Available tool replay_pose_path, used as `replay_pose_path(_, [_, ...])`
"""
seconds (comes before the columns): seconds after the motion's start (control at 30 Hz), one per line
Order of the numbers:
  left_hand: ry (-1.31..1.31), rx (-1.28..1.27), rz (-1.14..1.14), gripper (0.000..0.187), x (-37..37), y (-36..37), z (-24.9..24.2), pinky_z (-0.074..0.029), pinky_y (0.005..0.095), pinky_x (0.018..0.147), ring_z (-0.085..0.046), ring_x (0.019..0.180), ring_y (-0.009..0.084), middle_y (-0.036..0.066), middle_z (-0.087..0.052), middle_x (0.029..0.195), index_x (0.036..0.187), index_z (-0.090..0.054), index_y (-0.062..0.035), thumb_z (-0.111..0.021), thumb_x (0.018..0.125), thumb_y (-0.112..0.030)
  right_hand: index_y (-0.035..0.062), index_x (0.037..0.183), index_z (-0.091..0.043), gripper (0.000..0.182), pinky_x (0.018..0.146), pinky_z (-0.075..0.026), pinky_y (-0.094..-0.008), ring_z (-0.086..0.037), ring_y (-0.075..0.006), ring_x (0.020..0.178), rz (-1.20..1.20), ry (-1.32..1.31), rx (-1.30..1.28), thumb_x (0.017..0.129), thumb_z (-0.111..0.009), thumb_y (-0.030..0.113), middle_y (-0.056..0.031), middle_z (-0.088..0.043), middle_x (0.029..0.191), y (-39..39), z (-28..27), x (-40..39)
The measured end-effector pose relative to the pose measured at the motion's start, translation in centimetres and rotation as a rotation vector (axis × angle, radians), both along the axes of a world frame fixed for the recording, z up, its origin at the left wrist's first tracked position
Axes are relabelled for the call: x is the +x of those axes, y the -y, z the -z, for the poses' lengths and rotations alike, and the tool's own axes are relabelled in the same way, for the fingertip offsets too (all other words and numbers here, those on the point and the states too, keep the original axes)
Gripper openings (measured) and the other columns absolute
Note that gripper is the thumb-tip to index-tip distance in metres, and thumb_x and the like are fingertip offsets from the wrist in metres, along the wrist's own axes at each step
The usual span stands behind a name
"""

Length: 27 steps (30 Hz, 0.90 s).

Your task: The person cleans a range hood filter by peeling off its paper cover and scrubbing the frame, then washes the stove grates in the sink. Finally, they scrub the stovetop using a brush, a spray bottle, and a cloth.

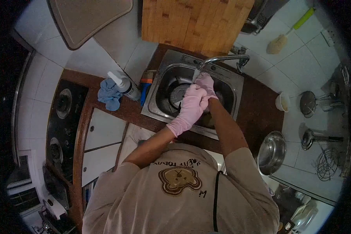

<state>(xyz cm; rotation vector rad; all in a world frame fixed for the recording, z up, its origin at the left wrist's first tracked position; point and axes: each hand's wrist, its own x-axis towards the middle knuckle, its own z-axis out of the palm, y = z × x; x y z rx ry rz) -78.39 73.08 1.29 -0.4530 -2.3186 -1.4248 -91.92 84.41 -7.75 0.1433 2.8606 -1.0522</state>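
Both my hands wear pink rubber gloves and are pressed together over the steel sink (153,102). My left hand (194,99) is closed, its curled fingers lying against the right glove near the wrist. Just beyond it my right hand (205,82) bends inward with its fingers curled, right below the spout of the chrome faucet (227,58). Water (195,75) runs from the spout beside the gloves. Whatever is between the fingers is hidden, and I cannot tell what it is. Below the hands, a dark curved rim shows in the basin.
Left of the sink are a spray bottle (129,89), a blue cloth (110,94) and a blue-handled brush (145,85). A wooden board (195,25) stands behind the faucet. On the right are a steel bowl (272,153) and a white cup (281,102). Utensils hang along the right wall.
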Motion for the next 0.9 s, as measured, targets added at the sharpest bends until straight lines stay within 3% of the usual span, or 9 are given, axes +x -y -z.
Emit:
replay_pose_path(0.27, [0.120, 0.349, 0.160, 0.009, 3.5, -1.5, -0.9, -0.046, 0.0308, 0.078, -0.052, 0.082, 0.0212, 0.010, -0.054, 0.091, 0.105, -0.051, -0.0036, -0.053, 0.097, 0.000, 0.0051, 0.101, -0.071, 0.035, 0.079, -0.054, -0.0353, -0.068, -0.0303, 0.093, -0.600, -0.187, 0.262, 0.089, -0.064, 0.037, -0.0132, -0.071, 0.090, 2.1, -1.1, 0.8])
replay_pose_path(0.33, [0.290, 0.309, 0.247, 0.007, 4.9, -0.2, -2.2, -0.046, 0.0313, 0.076, -0.051, 0.080, 0.0214, 0.009, -0.053, 0.091, 0.103, -0.050, -0.0023, -0.054, 0.097, -0.001, 0.0064, 0.097, -0.070, 0.029, 0.075, -0.055, -0.0386, -0.067, -0.0313, 0.092, -0.572, -0.011, -0.031, 0.095, -0.059, 0.033, -0.0153, -0.070, 0.089, 3.7, -2.9, 1.3])
replay_pose_path(0.43, [0.290, 0.305, 0.298, 0.005, 4.9, 2.0, -1.5, -0.046, 0.0306, 0.077, -0.054, 0.083, 0.0204, 0.009, -0.053, 0.094, 0.101, -0.051, -0.0034, -0.053, 0.097, -0.003, 0.0072, 0.093, -0.069, 0.029, 0.069, -0.054, -0.0390, -0.067, -0.0287, 0.086, -0.496, -0.228, 0.559, 0.099, -0.054, 0.032, -0.0144, -0.068, 0.085, 5.6, -4.2, 2.1])
replay_pose_path(0.5, [0.449, 0.432, 0.311, 0.014, 4.1, 3.3, 0.7, -0.048, 0.0294, 0.081, -0.058, 0.088, 0.0178, 0.006, -0.056, 0.098, 0.107, -0.055, -0.0040, -0.050, 0.102, -0.016, 0.0028, 0.105, -0.066, 0.051, 0.075, -0.055, -0.0414, -0.066, -0.0370, 0.095, -0.370, -0.315, 0.222, 0.093, -0.056, 0.051, -0.0250, -0.066, 0.106, 3.7, 1.6, 0.1])
replay_pose_path(0.57, [0.550, 0.385, 0.310, 0.034, 3.0, 5.8, 4.2, -0.050, 0.0311, 0.085, -0.059, 0.089, 0.0184, 0.004, -0.058, 0.103, 0.115, -0.057, -0.0039, -0.044, 0.106, -0.034, 0.0005, 0.115, -0.065, 0.053, 0.077, -0.053, -0.0409, -0.066, -0.0340, 0.098, -0.124, 0.142, -0.244, 0.092, -0.058, 0.048, -0.0250, -0.064, 0.110, 3.9, -0.1, -0.1])
replay_pose_path(0.63, [1.239, 1.038, 0.033, 0.045, 0.6, 6.5, 6.6, -0.050, 0.0335, 0.087, -0.059, 0.092, 0.0200, 0.007, -0.059, 0.106, 0.120, -0.056, -0.0041, -0.043, 0.105, -0.044, 0.0000, 0.124, -0.060, 0.049, 0.079, -0.052, -0.0385, -0.065, -0.0280, 0.098, -0.088, 0.220, -0.606, 0.095, -0.056, 0.040, -0.0196, -0.064, 0.113, 2.5, 0.6, -0.5])
replay_pose_path(0.77, [1.690, 1.537, 0.013, 0.066, -4.5, 6.5, 4.5, -0.049, 0.0483, 0.093, -0.061, 0.093, 0.0257, 0.012, -0.063, 0.110, 0.125, -0.056, -0.0060, -0.036, 0.099, -0.064, -0.0006, 0.131, -0.055, 0.040, 0.085, -0.050, -0.0337, -0.061, -0.0190, 0.102, -0.252, 0.234, -0.905, 0.096, -0.060, 0.020, -0.0110, -0.065, 0.117, 2.8, -3.9, 2.8])
replay_pose_path(0.87, [1.503, 1.886, 0.409, 0.069, -7.8, 6.0, 6.4, -0.048, 0.0514, 0.091, -0.062, 0.102, 0.0291, 0.009, -0.069, 0.107, 0.119, -0.058, -0.0044, -0.037, 0.097, -0.067, -0.0008, 0.121, -0.061, 0.029, 0.087, -0.048, -0.0271, -0.059, -0.0116, 0.098, -0.504, -0.091, -0.804, 0.096, -0.063, 0.014, -0.0031, -0.065, 0.111, 3.4, -2.9, 4.5])
replay_pose_path(0.9, [1.210, 2.014, 1.239, 0.059, -11.5, 4.9, 17.7, -0.050, 0.0478, 0.086, -0.063, 0.099, 0.0261, 0.006, -0.068, 0.107, 0.119, -0.059, -0.0046, -0.041, 0.100, -0.057, -0.0018, 0.119, -0.062, 0.026, 0.087, -0.048, -0.0272, -0.059, -0.0116, 0.097, -0.291, 0.195, -0.838, 0.096, -0.063, 0.010, -0.0032, -0.065, 0.109, 3.5, -4.5, 5.8])
